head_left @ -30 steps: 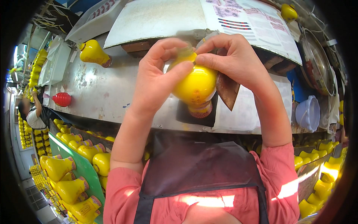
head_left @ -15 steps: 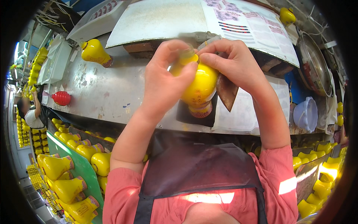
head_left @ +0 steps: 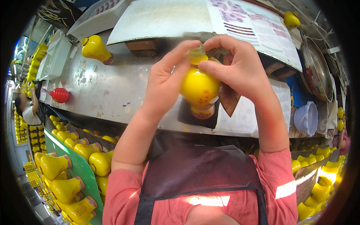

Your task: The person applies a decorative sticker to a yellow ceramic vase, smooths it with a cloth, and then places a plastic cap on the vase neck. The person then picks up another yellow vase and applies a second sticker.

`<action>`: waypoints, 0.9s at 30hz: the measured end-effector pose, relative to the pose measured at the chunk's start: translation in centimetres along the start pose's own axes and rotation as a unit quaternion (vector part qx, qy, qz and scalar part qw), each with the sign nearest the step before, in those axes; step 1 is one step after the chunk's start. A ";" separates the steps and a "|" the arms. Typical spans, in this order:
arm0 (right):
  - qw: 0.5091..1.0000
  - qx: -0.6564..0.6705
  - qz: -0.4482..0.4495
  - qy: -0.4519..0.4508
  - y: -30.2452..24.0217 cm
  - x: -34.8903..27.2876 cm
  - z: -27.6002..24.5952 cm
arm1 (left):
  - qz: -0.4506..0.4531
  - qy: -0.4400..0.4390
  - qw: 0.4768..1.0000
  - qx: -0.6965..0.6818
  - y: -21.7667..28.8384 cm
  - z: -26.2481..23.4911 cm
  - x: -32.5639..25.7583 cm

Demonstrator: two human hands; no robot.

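I'm seeing a coral-pink shirt [head_left: 169,206], sleeves [head_left: 122,189] ending near the elbows. A dark, black-strapped apron [head_left: 198,168] is covering its front.

At the middle of the frame, a bottle [head_left: 202,90] sits between the left hand [head_left: 165,80] and the right hand [head_left: 240,63], over a mat [head_left: 184,111] on the table [head_left: 112,92]; whether its base touches the mat is hard to tell. Paper [head_left: 240,119] lies right of the mat. Behind, at top centre, a board [head_left: 157,20] rests raised on blocks [head_left: 142,48]. Toward the upper left stand another bottle [head_left: 96,50] and, beyond it, a tray [head_left: 93,23]; a jar [head_left: 59,95] sits farther left. A bucket [head_left: 306,118] is at the right. More bottles [head_left: 67,189] fill the lower left.
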State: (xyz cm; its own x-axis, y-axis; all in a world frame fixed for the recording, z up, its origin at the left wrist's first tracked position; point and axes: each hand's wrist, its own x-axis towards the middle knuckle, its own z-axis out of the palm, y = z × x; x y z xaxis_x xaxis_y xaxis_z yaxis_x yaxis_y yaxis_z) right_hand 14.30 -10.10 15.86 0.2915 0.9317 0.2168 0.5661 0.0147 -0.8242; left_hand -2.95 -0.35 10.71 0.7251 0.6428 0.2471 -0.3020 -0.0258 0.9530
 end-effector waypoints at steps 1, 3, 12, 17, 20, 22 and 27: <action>1.000 0.015 0.011 -0.012 0.0 0.1 -0.2 | 0.000 -0.003 1.000 -0.005 0.0 -0.1 0.0; 0.998 0.045 0.031 -0.031 0.2 0.2 -0.4 | 0.004 -0.007 1.000 -0.015 -0.2 -0.3 -0.1; 0.997 0.076 -0.022 0.025 0.9 -0.5 0.2 | 0.018 -0.007 0.999 -0.031 -0.4 -0.2 0.0; 0.989 0.005 -0.115 0.093 -0.4 -3.3 1.1 | 0.030 0.013 0.999 -0.003 0.0 -0.4 0.9; 0.970 -0.095 -0.216 0.056 -0.3 -3.8 1.8 | 0.012 0.039 0.999 -0.007 0.4 -0.1 1.3; 0.969 -0.068 -0.225 0.081 0.2 -3.6 1.8 | 0.027 0.048 0.998 0.035 0.6 0.3 1.8; 0.993 0.032 -0.089 0.069 1.1 -3.5 0.4 | 0.014 0.033 0.998 0.055 1.7 0.8 1.9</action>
State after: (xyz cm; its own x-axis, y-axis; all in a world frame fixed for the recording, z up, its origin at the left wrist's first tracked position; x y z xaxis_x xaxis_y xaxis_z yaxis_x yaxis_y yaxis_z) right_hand 13.57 -13.20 13.96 0.2972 0.8533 0.4285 0.5691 0.2020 -0.7970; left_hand -1.59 0.18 12.90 0.6740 0.6897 0.2646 -0.2480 -0.1261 0.9605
